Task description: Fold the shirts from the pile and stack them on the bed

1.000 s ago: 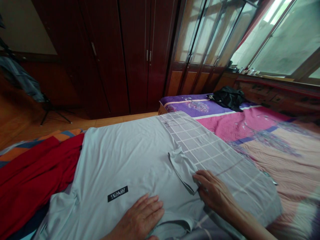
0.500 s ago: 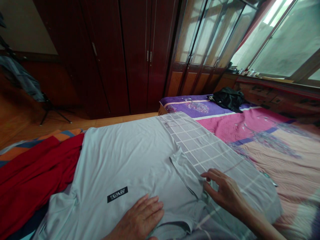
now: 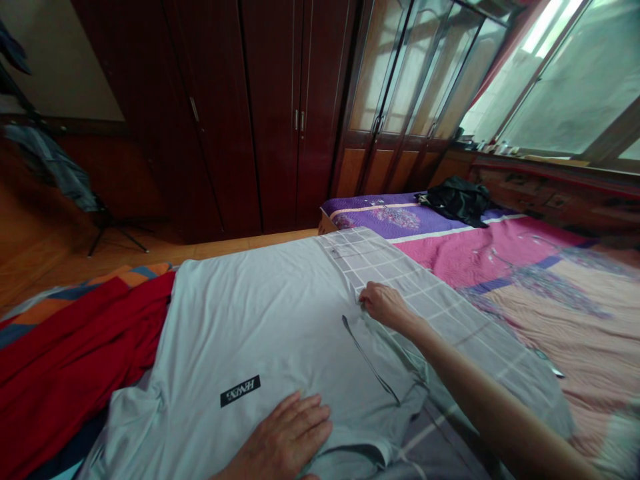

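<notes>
While the left hand (image 3: 283, 437) lies flat on the gray T-shirt (image 3: 240, 320) with fingers a little spread, the right hand (image 3: 385, 307) keeps its fingers pressed together and pinches the far side edge of the shirt. Along the shirt's left edge lies a red cloth (image 3: 65, 360), and past its right edge a checked cloth (image 3: 450, 320) and a pink bed cover (image 3: 530, 267) spread wide. Since the earlier frame, the right hand has moved farther up this edge, and the folded flap (image 3: 385, 363) lies flatter.
</notes>
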Demonstrator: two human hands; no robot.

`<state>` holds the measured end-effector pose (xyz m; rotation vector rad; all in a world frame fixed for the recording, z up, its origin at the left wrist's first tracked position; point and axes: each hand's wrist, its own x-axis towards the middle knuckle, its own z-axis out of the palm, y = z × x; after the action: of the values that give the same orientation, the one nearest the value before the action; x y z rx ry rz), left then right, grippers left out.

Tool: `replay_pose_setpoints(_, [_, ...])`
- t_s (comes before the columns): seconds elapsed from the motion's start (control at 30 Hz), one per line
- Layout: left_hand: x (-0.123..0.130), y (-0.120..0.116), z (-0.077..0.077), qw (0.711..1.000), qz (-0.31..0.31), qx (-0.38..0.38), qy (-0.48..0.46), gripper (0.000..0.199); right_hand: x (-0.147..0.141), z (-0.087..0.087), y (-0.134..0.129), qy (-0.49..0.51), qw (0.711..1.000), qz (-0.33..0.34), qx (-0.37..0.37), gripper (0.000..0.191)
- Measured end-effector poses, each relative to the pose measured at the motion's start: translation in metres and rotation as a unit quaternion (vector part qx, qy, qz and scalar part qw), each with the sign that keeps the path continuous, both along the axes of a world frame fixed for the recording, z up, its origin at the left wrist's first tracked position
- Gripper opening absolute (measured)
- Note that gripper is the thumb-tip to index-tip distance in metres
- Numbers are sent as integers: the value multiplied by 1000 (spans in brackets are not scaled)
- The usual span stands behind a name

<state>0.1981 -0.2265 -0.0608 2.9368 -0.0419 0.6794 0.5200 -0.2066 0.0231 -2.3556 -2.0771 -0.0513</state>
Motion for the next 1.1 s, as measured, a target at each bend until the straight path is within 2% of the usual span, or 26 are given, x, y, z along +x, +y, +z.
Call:
replay_pose_setpoints(0.23, [-3, -1, 0, 1000, 5, -22, 17, 52, 6, 19, 27, -15, 998, 45, -33, 22])
replay_pose_setpoints(0.4, [-2, 0, -5, 1000, -2, -19, 7, 54, 8, 14, 54, -18, 995, 53, -80, 19])
replay_pose_setpoints(0.5, [-1, 1, 1, 1000, 3, -15, -1, 54, 9, 12, 61, -16, 995, 49, -85, 18])
replay_pose_setpoints(0.63, [-1, 2, 17, 1000, 1, -3, 10, 52, 5, 13, 49, -11, 998, 50, -39, 22])
replay_pose_setpoints(0.73, [-2, 2, 19, 1000, 0, -2, 11, 52, -2, 8, 34, -9, 999, 53, 4, 24])
replay_pose_setpoints(0.8, [-2, 1, 11, 1000, 2, -6, 12, 51, -6, 2, 28, -7, 998, 52, 20, 25])
replay_pose_setpoints(0.97, [2, -5, -22, 999, 24, -15, -25, 53, -1, -9, 11, 9, 997, 21, 75, 36])
replay_pose_setpoints(1.03, [2, -6, -26, 999, 30, -21, -27, 54, 8, -8, -5, 30, 995, 7, 97, 33])
replay_pose_setpoints(1.1, [2, -5, -22, 999, 26, -26, -17, 54, 18, -6, -28, 61, 993, -3, 105, 27])
